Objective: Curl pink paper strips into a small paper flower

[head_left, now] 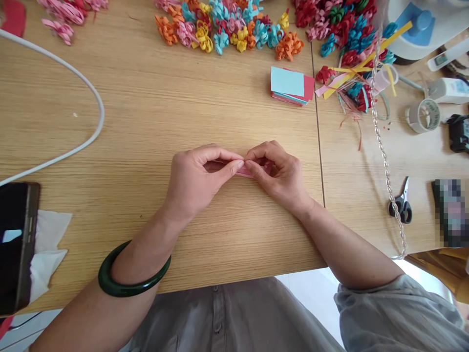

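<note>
So you had that pink strip [245, 172] over the worktop [234, 234], long axis running side to side, left hand [188, 181] and right hand [284, 173] fingers [233, 168] both pinching it, neither hand clearly nearer

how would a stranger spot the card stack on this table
On the light-brown wooden table, find the dark seam right of the bare right hand. Left of it, beyond that hand, lies the rectangular card stack. Its flat light-blue top and protruding red sheets contrast with the curly multicoloured clusters.
</note>
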Motion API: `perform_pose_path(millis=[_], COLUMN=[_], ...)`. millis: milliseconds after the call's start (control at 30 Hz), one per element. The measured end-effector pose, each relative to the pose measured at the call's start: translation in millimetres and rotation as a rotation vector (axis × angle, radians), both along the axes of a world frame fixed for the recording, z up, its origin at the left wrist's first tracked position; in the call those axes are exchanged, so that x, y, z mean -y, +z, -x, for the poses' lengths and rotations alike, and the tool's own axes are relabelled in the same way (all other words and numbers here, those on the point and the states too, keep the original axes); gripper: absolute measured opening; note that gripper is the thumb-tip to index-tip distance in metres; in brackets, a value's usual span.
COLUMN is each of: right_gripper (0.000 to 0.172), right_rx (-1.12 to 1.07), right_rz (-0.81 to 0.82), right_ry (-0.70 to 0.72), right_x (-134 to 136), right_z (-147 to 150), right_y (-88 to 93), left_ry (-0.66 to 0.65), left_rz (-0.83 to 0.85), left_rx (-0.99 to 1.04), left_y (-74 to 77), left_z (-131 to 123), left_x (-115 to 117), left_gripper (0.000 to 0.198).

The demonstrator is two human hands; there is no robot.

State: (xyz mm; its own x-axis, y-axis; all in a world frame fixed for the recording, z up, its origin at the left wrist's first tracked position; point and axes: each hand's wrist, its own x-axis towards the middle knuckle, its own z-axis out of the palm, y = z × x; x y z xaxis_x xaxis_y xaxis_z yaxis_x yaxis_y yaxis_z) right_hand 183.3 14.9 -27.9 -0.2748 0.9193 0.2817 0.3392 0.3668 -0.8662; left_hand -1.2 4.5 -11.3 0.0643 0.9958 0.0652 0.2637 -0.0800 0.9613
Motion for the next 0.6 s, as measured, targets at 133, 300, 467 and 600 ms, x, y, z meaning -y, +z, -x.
perform_pose_path(millis=[133,300,467,600], right_gripper=[0.016,0.009,0.007,0.007], right_rx=[-0.001,0.025,0.014,0.019], right_rz=[0.003,0.029,0.042,0.056], right_ry=[0.011,0.005,-0.021,-0.05], right_x=[0.5,0.8,0.6,0.4], right_z=[-0.9,-0.3,1.0,1.1], right_y=[0.3,1.6,1.5,0.4], left_ry=[0.008,0.033,0.047,0.037], left_rz=[-0.167,-0.306,-0.273,-0.214], left_rx=[-0.148,-0.243,-0.185,-0.127], left_y=[-0.9,-1.8,-2.8,-1.2], left_z=[-0.4,-2.0,-2.1,1.2], left_x=[1.1,2.6,1.3,-1.1], left_gripper=[0.015,0.016,0.014,0.015])
